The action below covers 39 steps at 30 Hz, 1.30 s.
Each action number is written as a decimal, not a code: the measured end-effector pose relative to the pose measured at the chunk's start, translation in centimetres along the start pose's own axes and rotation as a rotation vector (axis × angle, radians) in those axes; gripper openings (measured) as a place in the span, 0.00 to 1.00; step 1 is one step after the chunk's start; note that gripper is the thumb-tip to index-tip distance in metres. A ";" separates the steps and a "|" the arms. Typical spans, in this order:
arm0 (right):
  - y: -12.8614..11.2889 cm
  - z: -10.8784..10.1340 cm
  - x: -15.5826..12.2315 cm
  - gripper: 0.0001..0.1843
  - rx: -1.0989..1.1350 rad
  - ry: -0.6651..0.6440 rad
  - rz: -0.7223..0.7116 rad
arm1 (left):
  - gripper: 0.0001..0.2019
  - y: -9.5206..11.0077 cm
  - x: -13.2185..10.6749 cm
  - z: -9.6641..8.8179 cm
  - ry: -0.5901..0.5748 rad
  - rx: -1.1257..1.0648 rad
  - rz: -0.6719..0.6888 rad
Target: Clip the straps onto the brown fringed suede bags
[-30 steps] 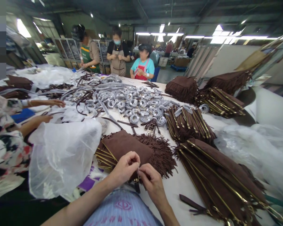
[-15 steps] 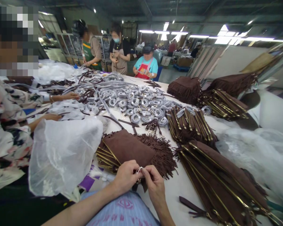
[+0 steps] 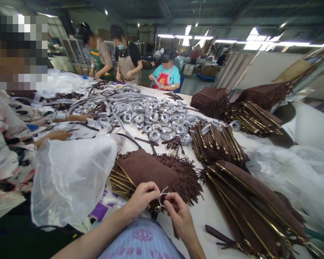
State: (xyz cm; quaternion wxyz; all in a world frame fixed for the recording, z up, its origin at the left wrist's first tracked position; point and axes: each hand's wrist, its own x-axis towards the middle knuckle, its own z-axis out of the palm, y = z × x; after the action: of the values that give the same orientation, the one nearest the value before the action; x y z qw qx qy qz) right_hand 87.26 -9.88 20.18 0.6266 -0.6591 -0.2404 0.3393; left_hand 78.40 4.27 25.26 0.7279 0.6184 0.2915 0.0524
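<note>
A thin white string forms a loop with loose ends between my two hands. My left hand pinches it at the fingertips, and my right hand pinches the string's other side. Just below the loop, a small gold metal piece shows at the near edge of a brown suede bag. This bag lies on top of a stack with gold zippers at the left, and dark brown fringe spreads out on the right. My fingers partly hide where the string meets the metal.
Several brown zippered bags lie to the right. Wrapped grey strap coils are heaped mid-table. A white translucent bag stands at left beside a co-worker's floral sleeve. Clear plastic lies far right. More people stand or sit across the table.
My hands have drawn slightly apart, and the string's loop and ends now show more. Two people at the back have leaned over the table's far side.
</note>
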 end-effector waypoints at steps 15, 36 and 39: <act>0.3 -0.5 -1.2 0.20 0.451 0.068 0.209 | 0.11 0.2 -0.5 -1.3 -0.169 -0.554 -0.157; 1.8 -0.7 -1.2 0.21 -0.098 0.186 -0.004 | 0.09 4.9 -2.9 -3.0 0.368 0.779 0.660; 0.9 -0.6 -1.2 0.24 -0.129 0.258 0.034 | 0.07 6.1 -3.7 -3.5 0.430 0.533 0.766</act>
State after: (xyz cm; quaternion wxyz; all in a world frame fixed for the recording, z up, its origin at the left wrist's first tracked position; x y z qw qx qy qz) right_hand 86.83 -11.24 19.44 0.6027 -0.7402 -0.1681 0.2462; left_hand 75.39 7.05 32.06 0.3971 0.8200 0.1903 0.3655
